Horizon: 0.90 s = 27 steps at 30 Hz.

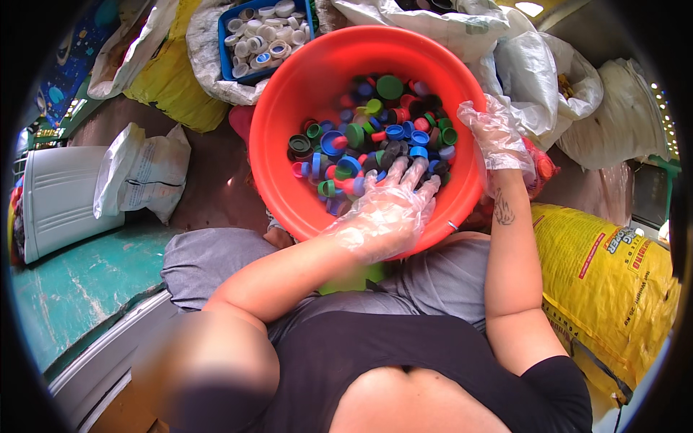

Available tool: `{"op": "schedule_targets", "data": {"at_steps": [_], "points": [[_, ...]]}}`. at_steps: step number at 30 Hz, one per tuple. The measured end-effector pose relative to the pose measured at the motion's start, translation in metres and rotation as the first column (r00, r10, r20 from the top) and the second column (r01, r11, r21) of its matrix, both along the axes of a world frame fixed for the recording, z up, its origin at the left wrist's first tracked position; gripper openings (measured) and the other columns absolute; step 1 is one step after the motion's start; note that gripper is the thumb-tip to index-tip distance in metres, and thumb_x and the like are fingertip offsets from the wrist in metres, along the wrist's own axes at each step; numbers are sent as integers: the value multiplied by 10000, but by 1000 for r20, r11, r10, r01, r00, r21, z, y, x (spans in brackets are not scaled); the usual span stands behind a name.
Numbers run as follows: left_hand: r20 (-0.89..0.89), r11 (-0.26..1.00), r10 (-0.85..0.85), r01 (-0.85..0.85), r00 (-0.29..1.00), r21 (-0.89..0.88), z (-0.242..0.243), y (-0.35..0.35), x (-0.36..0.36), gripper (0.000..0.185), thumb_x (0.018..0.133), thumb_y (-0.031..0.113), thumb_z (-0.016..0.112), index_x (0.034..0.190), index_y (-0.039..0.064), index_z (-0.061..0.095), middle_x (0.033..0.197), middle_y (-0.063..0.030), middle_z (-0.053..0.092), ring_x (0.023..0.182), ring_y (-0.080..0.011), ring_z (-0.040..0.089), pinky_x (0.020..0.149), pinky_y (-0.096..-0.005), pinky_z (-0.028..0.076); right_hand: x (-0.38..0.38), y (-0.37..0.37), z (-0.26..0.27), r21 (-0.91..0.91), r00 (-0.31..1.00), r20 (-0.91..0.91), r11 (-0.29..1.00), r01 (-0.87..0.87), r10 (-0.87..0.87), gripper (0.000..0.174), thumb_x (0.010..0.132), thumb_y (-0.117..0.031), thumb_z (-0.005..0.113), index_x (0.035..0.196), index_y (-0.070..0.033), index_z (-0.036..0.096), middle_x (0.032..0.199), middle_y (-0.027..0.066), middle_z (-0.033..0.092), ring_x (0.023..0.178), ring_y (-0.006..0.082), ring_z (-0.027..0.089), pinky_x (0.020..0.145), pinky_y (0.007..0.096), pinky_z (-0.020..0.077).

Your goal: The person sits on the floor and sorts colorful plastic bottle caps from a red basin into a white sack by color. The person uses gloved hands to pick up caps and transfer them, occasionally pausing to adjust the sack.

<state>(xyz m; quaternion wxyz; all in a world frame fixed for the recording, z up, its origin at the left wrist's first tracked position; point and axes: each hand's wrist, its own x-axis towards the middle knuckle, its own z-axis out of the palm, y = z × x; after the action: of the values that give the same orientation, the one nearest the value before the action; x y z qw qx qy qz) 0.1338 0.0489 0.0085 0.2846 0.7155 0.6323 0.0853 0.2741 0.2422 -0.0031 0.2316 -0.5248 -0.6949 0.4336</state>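
A round red plastic basin point(276, 108) rests at my lap, with a heap of loose plastic bottle caps point(354, 135) in blue, green, black and red inside it. My left hand point(398, 203), in a clear disposable plastic glove, reaches over the near rim. Its fingers are spread and touch the caps at the near right of the heap; the fingertips are partly lost among them. My right hand point(495, 130), gloved the same way, grips the basin's right rim. Its far fingers are hidden by the wall and the crumpled glove.
Behind the basin, a blue crate point(223, 48) of white caps sits on a white sack point(203, 70). More open sacks point(528, 81) stand behind at right. A yellow feed sack point(606, 270) lies at my right. A white bucket point(65, 195) lies sideways at left on a green surface point(97, 292).
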Motion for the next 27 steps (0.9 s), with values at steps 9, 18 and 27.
{"op": "schedule_targets", "data": {"at_steps": [9,18,27], "points": [[520,902,431,-355,737,-244,18,-8,-73,460,1030,257,511,1430,30,509,1442,-181,542,1358,-250,504,1097,-422,431,1,12,-8,-10,997,57,999,-48,49,309,877,-252,732,1110,-54,688,943,28,681,846,134,594,787,326,482],[300,256,946,-850,122,-461,-56,29,-92,683,1028,534,359,1268,-55,607,1193,-226,671,1153,-348,620,978,-467,451,-1,10,-8,-11,996,87,1000,-13,13,267,865,-219,723,1068,-49,691,930,16,688,811,105,599,759,298,481],[100,751,657,-660,747,-9,-68,91,12,752,986,510,405,1544,18,296,1579,-349,257,1464,-492,265,1197,-542,220,0,10,-19,-38,979,-198,998,-45,37,255,858,-186,689,1051,-20,707,844,54,701,771,133,620,742,327,502]]}}
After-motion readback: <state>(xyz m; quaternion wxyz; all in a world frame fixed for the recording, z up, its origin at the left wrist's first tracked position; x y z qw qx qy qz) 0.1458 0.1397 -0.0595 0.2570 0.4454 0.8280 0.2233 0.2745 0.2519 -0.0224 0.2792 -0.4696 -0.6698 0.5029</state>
